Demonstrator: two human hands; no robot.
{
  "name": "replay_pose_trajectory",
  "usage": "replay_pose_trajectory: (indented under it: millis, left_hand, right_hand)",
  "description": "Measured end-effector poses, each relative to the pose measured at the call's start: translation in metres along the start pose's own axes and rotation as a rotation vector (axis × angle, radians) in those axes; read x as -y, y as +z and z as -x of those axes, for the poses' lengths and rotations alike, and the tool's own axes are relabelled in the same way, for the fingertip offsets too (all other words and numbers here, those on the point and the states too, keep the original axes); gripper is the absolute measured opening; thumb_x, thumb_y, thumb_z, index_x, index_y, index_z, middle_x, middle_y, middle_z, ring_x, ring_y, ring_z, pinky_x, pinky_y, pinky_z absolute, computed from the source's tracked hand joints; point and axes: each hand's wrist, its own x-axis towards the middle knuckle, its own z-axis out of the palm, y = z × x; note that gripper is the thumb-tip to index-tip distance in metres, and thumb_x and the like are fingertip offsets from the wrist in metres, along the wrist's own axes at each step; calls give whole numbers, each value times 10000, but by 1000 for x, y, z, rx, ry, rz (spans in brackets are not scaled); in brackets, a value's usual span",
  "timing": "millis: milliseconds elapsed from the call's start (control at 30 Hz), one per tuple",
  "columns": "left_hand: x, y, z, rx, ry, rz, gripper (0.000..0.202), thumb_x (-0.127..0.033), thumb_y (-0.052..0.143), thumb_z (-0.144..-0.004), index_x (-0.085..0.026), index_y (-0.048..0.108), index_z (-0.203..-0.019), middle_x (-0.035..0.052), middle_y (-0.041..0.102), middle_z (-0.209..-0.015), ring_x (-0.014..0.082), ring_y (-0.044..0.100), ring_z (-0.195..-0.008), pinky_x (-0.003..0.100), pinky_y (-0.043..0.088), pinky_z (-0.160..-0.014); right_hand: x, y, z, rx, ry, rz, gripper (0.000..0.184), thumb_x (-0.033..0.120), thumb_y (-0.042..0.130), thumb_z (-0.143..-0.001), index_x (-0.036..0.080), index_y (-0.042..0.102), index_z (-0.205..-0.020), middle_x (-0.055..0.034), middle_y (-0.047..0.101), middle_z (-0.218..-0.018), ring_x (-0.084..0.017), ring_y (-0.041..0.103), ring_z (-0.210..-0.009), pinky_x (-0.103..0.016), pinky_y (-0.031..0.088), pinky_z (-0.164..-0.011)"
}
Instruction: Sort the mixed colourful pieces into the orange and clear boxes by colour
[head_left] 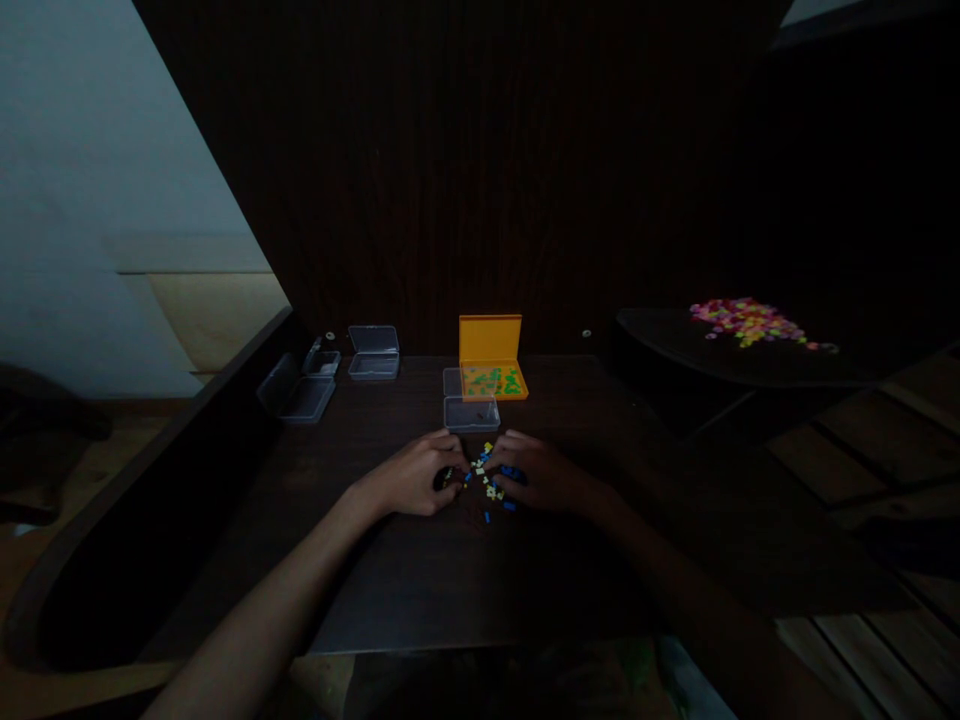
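A loose pile of small toy-brick-like pieces [480, 470] in pale yellow, blue and yellow lies on the dark wooden table [420, 600], with some brown ones at its near side. My left hand [424, 475] rests at the pile's left edge, its fingers curled and its thumb apart from them, with a few pieces in the gap. From the right, my right hand [536, 475] curves around the blue pieces, thumb and fingers apart. No piece is plainly gripped by either hand. Just beyond the pile stands a clear plastic box [471, 414], lid up, holding a few tiny dark bits.
Behind that box is an open orange case [490, 340] with green pieces inside. Several open clear boxes, including one clear box [374, 366], stand at the back left. A heap of pink and yellow bits [750, 322] lies on a dark shelf [660, 335] at right.
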Motion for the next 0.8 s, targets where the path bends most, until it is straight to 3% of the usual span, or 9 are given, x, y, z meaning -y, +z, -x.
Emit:
replay_pose_trajectory:
  millis: [800]
  left_hand:
    - [-2, -1, 2, 3, 14, 43, 181, -146, 609, -807, -197, 704, -951, 55, 627, -986, 201, 586, -972, 338, 473, -916]
  right_hand:
    - [1, -2, 1, 33, 27, -10, 151, 144, 581, -892, 189, 692, -985, -60, 640, -934, -191, 576, -912, -320, 467, -819]
